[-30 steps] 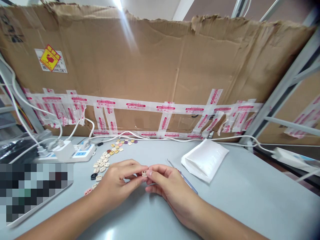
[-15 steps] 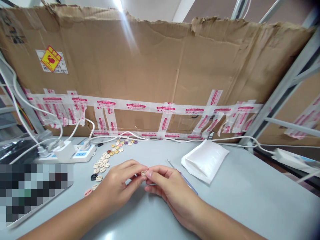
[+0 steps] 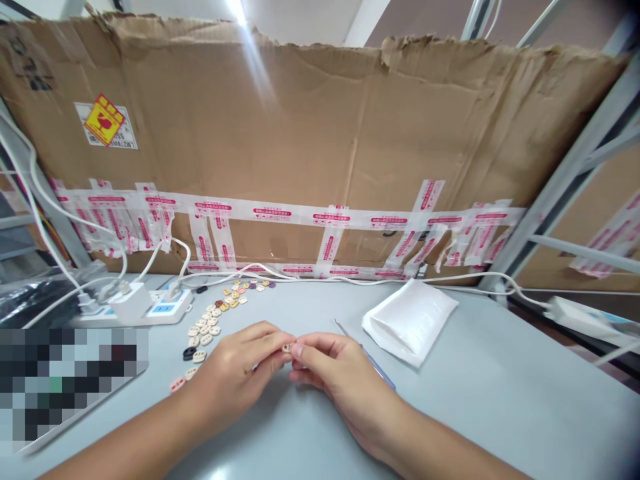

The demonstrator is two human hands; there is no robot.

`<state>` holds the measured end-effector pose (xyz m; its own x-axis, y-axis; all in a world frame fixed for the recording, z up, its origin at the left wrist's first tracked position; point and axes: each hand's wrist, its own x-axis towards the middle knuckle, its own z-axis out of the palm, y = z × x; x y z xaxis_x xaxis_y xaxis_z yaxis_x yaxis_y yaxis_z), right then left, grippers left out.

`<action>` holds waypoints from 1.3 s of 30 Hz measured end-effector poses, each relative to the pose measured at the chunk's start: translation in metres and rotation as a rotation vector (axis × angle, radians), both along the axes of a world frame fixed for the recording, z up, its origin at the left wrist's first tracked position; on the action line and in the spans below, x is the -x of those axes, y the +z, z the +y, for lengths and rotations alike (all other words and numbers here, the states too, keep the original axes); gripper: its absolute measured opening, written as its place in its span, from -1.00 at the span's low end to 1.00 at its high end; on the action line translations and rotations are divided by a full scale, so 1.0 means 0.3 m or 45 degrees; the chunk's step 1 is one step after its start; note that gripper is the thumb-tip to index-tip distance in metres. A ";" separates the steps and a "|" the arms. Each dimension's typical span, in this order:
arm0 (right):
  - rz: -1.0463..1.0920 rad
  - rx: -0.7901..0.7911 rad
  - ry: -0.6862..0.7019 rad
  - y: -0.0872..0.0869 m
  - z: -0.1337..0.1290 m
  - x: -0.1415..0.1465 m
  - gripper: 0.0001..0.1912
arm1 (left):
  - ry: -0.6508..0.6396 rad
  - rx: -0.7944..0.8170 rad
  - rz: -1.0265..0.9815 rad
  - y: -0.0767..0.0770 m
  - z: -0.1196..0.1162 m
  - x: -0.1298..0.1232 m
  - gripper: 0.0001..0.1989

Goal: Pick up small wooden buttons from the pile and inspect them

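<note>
Both hands, left hand (image 3: pixel 235 377) and right hand (image 3: pixel 333 373), pinch one small cream holed button (image 3: pixel 287 347); loose coloured plastic buttons (image 3: pixel 210 323) scattered left, white padded envelope (image 3: pixel 407 320) right, thin metal tool (image 3: pixel 350 337) behind.

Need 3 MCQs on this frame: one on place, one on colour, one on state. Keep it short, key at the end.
1. Where does the white padded pouch lie?
A. right of the hands
B. on the power strip
C. under the left forearm

2. What colour is the small button pinched between the fingertips?
A. black
B. cream
C. purple

3. How do the left hand and right hand stand?
A. flat on the table, apart
B. fingertips meeting on the button
C. both gripping the metal pick

Key: 1 A, the pouch lies on the grey table beyond the right hand; 2 B, it is pale like the loose buttons at left; 3 B, both pinch it, while the metal pick lies untouched.
</note>
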<state>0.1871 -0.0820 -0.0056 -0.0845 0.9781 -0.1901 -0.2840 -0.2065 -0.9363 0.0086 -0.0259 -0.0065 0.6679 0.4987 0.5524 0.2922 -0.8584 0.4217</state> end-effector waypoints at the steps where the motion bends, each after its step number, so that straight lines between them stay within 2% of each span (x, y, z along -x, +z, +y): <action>1: 0.015 -0.003 -0.001 0.000 0.000 0.000 -0.65 | 0.003 -0.001 -0.006 -0.002 0.002 -0.001 -0.78; 14: 0.053 0.020 -0.015 0.013 -0.003 0.008 -0.67 | -0.007 0.024 -0.036 -0.007 0.003 -0.001 -0.78; 19: 0.111 0.021 -0.063 0.011 0.005 0.005 -0.68 | -0.012 0.102 -0.105 -0.029 0.011 0.001 -0.56; 24: 0.067 0.031 -0.039 0.000 0.011 0.000 -0.66 | -0.036 0.000 -0.080 -0.020 0.015 -0.002 -0.73; 27: 0.037 0.013 -0.016 -0.002 0.007 0.001 -0.67 | -0.060 -0.059 -0.107 -0.012 0.015 -0.006 -0.73; 39: -0.001 -0.017 0.004 0.010 0.000 0.006 -0.66 | -0.050 -0.063 -0.113 -0.005 0.002 -0.005 -0.75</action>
<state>0.1853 -0.0821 -0.0026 -0.0878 0.9803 -0.1768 -0.2829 -0.1947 -0.9392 0.0101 -0.0254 -0.0079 0.6341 0.4435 0.6334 0.2212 -0.8890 0.4010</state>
